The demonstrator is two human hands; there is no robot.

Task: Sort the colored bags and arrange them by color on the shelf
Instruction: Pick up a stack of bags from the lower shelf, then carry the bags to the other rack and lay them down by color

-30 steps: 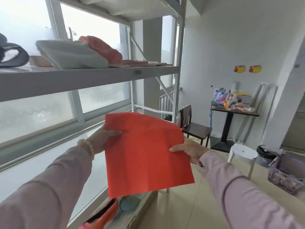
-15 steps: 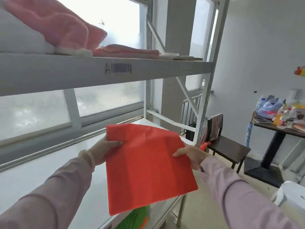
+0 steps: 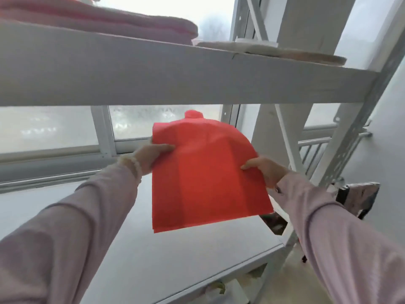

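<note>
The red bag (image 3: 208, 178) is held in the air over the lower shelf (image 3: 175, 260). Its side edges are pinched by the left hand (image 3: 151, 156) and the right hand (image 3: 265, 170). The limp far edge may be folded under when it is laid down.

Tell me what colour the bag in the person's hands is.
The bag is plain red-orange, seen best in the head view.

Pink bags (image 3: 105, 23) blurred, cropped top-left
</note>
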